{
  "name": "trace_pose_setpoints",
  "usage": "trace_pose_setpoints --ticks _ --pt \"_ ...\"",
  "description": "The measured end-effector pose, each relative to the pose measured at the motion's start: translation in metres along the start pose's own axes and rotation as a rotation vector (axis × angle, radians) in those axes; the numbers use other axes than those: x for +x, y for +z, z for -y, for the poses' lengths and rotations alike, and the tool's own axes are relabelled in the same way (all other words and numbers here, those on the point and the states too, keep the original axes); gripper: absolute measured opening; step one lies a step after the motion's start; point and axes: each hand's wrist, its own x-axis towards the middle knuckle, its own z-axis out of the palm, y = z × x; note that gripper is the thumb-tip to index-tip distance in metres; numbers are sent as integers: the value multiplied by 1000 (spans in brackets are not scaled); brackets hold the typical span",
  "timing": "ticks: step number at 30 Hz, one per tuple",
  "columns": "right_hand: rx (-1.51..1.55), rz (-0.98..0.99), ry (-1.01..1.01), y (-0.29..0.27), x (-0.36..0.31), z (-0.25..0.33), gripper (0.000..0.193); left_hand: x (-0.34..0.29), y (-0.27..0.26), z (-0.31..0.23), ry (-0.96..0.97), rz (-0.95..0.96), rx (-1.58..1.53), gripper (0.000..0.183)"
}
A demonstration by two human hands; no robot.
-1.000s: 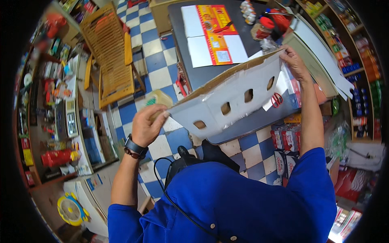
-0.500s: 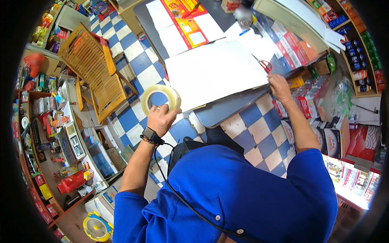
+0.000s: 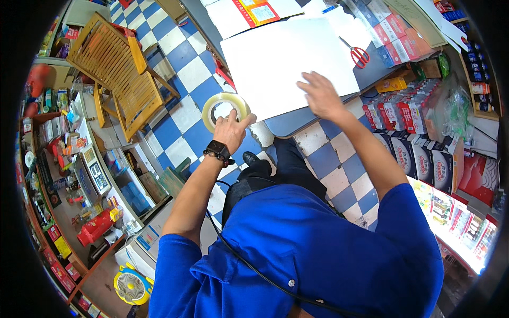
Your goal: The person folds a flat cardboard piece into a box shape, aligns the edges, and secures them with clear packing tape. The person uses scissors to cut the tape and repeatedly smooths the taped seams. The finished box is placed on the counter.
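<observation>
My left hand (image 3: 231, 133) is closed on a wide roll of clear packing tape (image 3: 207, 115), its fingers through the ring. The roll is at the near left corner of a large white sheet (image 3: 275, 66), which lies on a dark grey table (image 3: 289, 125). Over the sheet's near right part is my right hand (image 3: 322, 98), a little blurred, fingers stretched out and holding nothing. Red-handled scissors (image 3: 360, 57) rest at the sheet's right edge, blades toward the far side.
Beyond the sheet lies a red and yellow printed piece (image 3: 258, 10). Shrink-wrapped packs (image 3: 397, 45) stand at the table's right. A slatted wooden chair (image 3: 114, 69) is on the left, near a shelf counter. Cartons (image 3: 421, 159) are stacked at right on the checkered floor.
My right hand has left the sheet's right edge and moved leftward over it, its fingers now extended. The tape roll stays in my left hand. The whole view has shifted.
</observation>
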Motion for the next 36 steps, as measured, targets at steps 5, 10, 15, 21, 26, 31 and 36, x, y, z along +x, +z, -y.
trace_pose_setpoints --ticks 5,10,15,21,26,31,36 --pt "-71 298 229 21 25 45 53 -1 6 -1 -100 -16 -48 51" --pt "-63 283 216 26 24 42 53 -8 17 6 -36 -76 -26 54" --pt "-79 266 220 34 24 42 53 -18 32 -3 -179 -138 -226 66" --pt "-16 257 191 32 23 40 52 -21 44 -27 -453 -261 -582 82" --pt "59 261 227 29 29 58 49 -16 58 -51 -697 -405 -1227 82" --pt "210 252 134 32 35 90 51 -25 70 -51 -709 -505 -1092 68" --pt "159 283 120 25 38 92 50 -23 66 -32 -701 -520 -1063 55"
